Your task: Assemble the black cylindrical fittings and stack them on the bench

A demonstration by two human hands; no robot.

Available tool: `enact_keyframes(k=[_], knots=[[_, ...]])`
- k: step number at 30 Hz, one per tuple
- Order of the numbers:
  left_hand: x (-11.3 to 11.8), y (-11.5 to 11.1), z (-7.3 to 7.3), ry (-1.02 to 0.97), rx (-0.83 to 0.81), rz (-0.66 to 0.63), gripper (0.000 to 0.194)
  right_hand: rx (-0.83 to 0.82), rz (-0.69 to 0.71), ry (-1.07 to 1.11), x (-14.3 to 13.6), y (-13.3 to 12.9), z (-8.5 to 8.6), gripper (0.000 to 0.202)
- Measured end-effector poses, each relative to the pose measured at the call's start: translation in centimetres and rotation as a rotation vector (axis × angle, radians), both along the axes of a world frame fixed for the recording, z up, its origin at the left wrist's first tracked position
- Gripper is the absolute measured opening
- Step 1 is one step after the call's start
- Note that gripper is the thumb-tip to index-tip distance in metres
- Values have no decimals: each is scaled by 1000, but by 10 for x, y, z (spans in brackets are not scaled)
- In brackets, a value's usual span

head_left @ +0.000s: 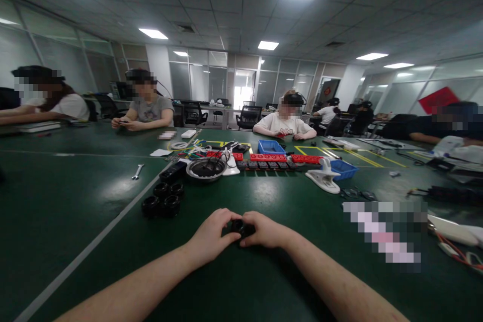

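Observation:
Both hands meet over the green table (211, 287) around a small, dark, ring-shaped part (237, 225) with a hollow centre. My left hand (213, 236) grips its left side, thumb in front and fingers behind. On the other side my right hand (266, 230) is closed on the same part with thumb and fingers. The fingers cover much of it, so its exact kind cannot be told. Several similar black ring-shaped parts (171, 204) stand grouped to the left, beyond my left hand.
Farther back are a metal bowl (188, 175) with black cables, red sockets (267, 157), a blue basket (271, 147) and a white clip stand (322, 178). A wrench (138, 171) lies at left. A person (285, 126) sits opposite; others work around the table.

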State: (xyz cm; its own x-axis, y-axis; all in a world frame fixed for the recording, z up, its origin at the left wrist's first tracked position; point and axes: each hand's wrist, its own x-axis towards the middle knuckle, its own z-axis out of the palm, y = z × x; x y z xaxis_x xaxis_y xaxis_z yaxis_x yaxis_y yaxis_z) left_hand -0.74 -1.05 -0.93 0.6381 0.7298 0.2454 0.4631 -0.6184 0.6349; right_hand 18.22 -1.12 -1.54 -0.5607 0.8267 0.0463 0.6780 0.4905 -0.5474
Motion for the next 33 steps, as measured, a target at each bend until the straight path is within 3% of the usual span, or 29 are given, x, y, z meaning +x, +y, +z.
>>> enact_keyframes(k=[5, 9, 12, 15, 18, 21, 25, 29, 33], knots=[[3, -2, -2, 41, 5, 55, 24, -6, -84, -26, -6, -4, -3, 32], [6, -1, -5, 37, -18, 129, 21, 182, -273, -234, -19, -9, -6, 41], [7, -1, -7, 26, -23, 167, 19, 241, -312, -290, -26, -13, -7, 38], [8, -1, -8, 10, -27, 158, 19, 274, -308, -263, -27, -13, -8, 43], [8, 0, -7, 0, -24, 128, 20, 236, -196, -139, -20, -9, -8, 50], [5, 1, -5, 9, -24, 77, 23, 100, -48, -52, -10, -4, -4, 39], [2, 1, -2, 8, -41, 10, 24, 42, 32, -41, -2, 1, 3, 27], [1, 1, 0, 18, -46, 5, 23, 32, -21, -57, -3, 0, -2, 27], [3, 1, -2, 37, -61, 117, 21, 102, -194, -115, -14, -3, -11, 36]])
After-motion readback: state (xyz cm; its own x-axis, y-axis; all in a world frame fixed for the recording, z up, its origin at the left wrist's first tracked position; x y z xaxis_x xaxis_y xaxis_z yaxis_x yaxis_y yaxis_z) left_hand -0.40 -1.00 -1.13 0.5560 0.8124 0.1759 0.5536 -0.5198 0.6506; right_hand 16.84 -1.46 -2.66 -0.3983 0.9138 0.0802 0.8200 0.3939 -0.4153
